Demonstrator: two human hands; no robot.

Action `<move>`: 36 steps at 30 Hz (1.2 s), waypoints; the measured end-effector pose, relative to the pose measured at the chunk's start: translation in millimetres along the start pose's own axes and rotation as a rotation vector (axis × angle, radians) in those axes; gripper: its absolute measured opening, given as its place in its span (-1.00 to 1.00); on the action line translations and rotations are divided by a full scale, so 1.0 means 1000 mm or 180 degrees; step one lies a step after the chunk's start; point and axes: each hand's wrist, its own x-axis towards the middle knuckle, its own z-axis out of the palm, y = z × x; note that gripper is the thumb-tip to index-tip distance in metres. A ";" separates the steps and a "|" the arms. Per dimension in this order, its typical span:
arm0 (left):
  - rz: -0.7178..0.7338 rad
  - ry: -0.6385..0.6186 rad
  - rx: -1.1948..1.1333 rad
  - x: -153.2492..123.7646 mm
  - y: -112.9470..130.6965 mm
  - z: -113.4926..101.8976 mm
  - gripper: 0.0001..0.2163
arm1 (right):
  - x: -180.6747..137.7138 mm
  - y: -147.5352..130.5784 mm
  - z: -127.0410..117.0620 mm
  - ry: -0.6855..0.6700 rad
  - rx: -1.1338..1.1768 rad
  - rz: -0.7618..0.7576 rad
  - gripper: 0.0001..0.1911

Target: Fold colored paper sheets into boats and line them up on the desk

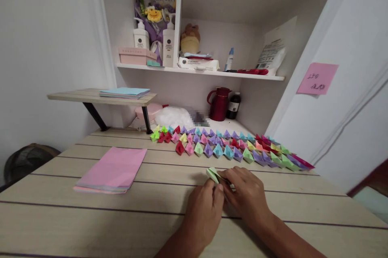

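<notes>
Between my two hands, just above the wooden table, is a small folded piece of light green paper. My left hand pinches its lower side with thumb and fingers. From the right, my right hand closes on the same paper, its fingertips meeting the left thumb. Part of the paper is hidden behind the fingers. Beyond the hands stand rows of small folded paper boats in red, pink, green, blue, purple and yellow.
A stack of pink paper sheets lies at the left. Blue sheets rest on a small raised shelf. Behind the boats are a red jug, a dark bottle and a white plastic bag. A pink note hangs at right.
</notes>
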 end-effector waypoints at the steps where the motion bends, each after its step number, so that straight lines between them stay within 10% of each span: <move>1: 0.0019 0.0008 -0.0093 0.000 0.000 0.000 -0.69 | 0.000 0.000 0.000 0.0004 0.0034 -0.0020 -0.81; 12: -0.0413 0.0477 -0.0041 0.009 -0.009 -0.001 -0.59 | -0.004 0.000 0.004 -0.0123 0.0655 0.0685 -0.88; 36: -0.0032 -0.0284 0.2275 0.010 -0.006 -0.015 -0.54 | -0.004 0.005 0.017 -0.1369 0.0215 0.0577 -0.78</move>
